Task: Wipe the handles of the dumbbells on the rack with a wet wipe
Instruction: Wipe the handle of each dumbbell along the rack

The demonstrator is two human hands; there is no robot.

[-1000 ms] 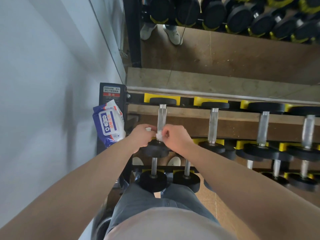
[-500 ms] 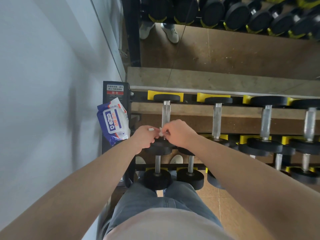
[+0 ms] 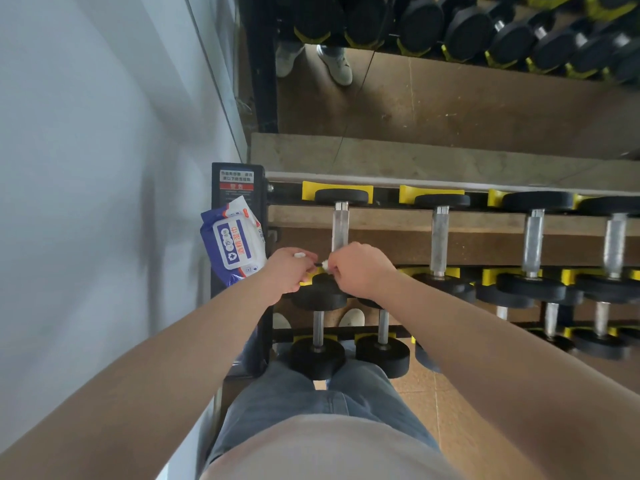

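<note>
The wall (image 3: 86, 185) was seen close on the outer side of the left hand (image 3: 289, 271), so sideways room there was judged tight. Open room was left only past the right hand (image 3: 360, 268).

The rack (image 3: 386, 196) was spread ahead of and below both hands. Its dumbbells (image 3: 440, 237) were laid in yellow cradles (image 3: 337, 189), handles pointing away from the person, likely so the bars could be reached from the front. The nearest handle (image 3: 340, 228) ran straight out beyond the knuckles and was bare and untouched. Its near black head was partly covered under the hands.

A pack (image 3: 233, 247) of wipes was propped on the rack's end post, just outside the left hand, probably kept there for a quick reach.

Both hands were curled and brought nearly together. A small wet wipe (image 3: 325, 264) was pinched between them, mostly hidden by the fingers, and was judged to be getting folded or opened before wiping. Contact between wipe and bar was not yet made. The head's rim directly under the hands was noted as the edge to clear.
</note>
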